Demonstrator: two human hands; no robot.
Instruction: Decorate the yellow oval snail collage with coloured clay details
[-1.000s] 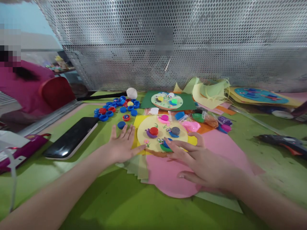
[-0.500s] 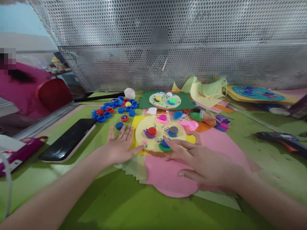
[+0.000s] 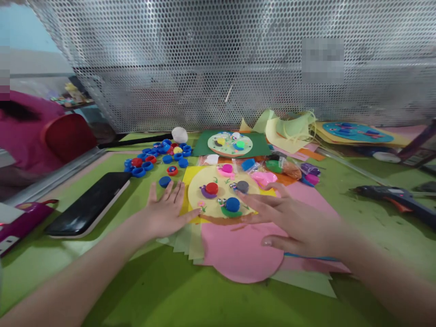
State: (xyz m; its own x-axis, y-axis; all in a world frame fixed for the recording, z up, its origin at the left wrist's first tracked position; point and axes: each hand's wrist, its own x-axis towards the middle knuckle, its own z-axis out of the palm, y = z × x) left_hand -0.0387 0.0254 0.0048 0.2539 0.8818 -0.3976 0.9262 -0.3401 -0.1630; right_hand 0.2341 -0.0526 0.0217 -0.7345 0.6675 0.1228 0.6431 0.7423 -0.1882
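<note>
My left hand (image 3: pixel 165 212) lies with fingers spread, its thumb touching the lower left edge of a round cream paper disc (image 3: pixel 195 193). My right hand (image 3: pixel 299 223) reaches over the disc's right side with its fingers apart, holding nothing. Its index fingertip is just below the snail with a grey cap shell (image 3: pixel 243 186); I cannot tell whether they touch. Also on the disc are snails with a red cap (image 3: pixel 211 188), a blue cap (image 3: pixel 232 204) and a pink shell (image 3: pixel 225 169). Yellow paper (image 3: pixel 186 179) and a pink paper shape (image 3: pixel 243 259) lie under and in front of the disc.
Blue and red bottle caps (image 3: pixel 148 164) are heaped at the back left, near a black phone (image 3: pixel 90 202). Bagged coloured clay (image 3: pixel 282 165) lies behind the disc. A glue gun (image 3: pixel 391 196) is at right. A finished snail disc (image 3: pixel 221 147) stands against the mesh panel (image 3: pixel 170 68).
My right hand has drawn away from the blue-capped snail, which now shows fully. My left hand stays spread at the disc's edge. The view has shifted slightly.
</note>
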